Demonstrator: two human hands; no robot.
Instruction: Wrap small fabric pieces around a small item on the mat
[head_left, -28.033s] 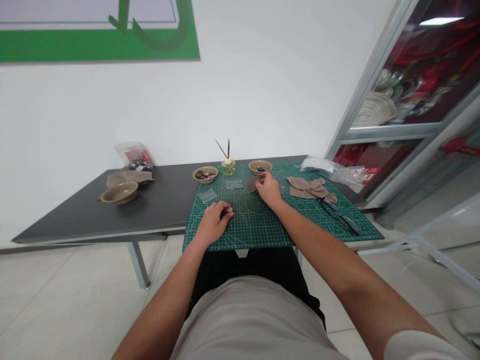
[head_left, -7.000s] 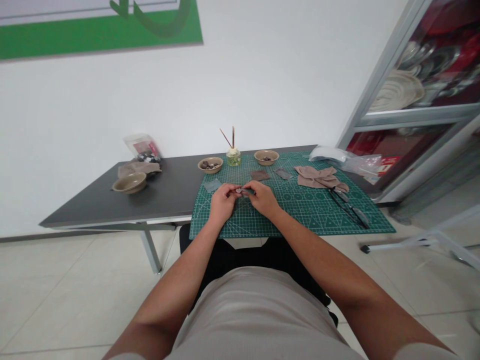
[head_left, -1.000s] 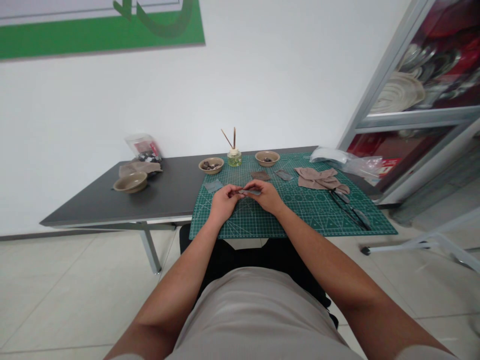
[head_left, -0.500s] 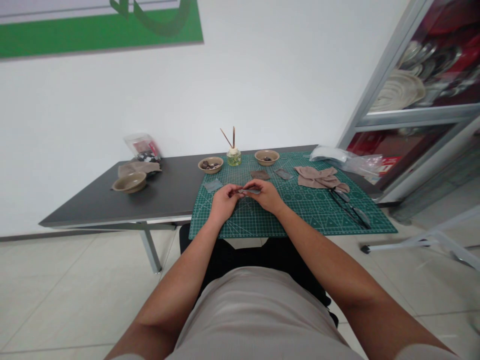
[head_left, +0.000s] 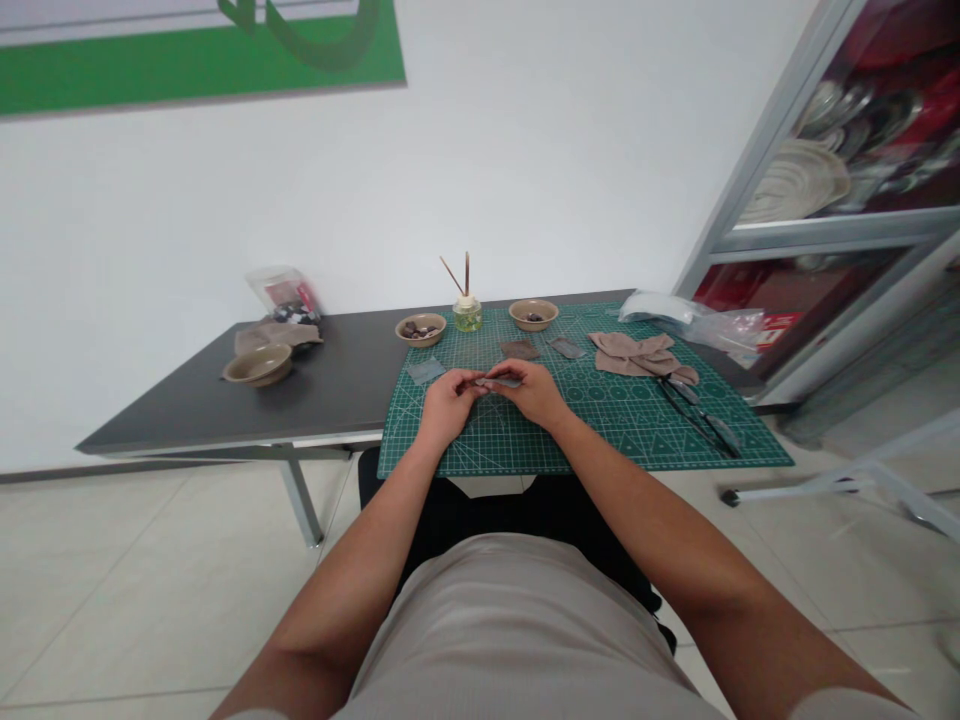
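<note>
Both hands meet over the front of a green cutting mat (head_left: 517, 440), fingertips together. My left hand (head_left: 448, 402) is closed in a pinch, and what sits between its fingers is too small and covered to make out. My right hand (head_left: 537, 394) is also closed, with a small thin grey sheet (head_left: 504, 381) showing between thumb and fingers. Just beyond the hands lie a brown square piece (head_left: 520, 349) and a grey piece (head_left: 567, 347), both flat. Left of them is a pale blue-grey piece (head_left: 427, 370).
Behind stand a bowl of dark lumps (head_left: 421, 330), a reed diffuser (head_left: 468, 312) and a second bowl (head_left: 534, 315). To the right lie a crumpled brown cloth (head_left: 634, 355), eyeglasses (head_left: 697, 417) and plastic bags (head_left: 690, 315). Another bowl (head_left: 259, 366) stands far left.
The fingers have shifted very slightly, and less of the grey sheet shows between them. Everything else stays as it was.
</note>
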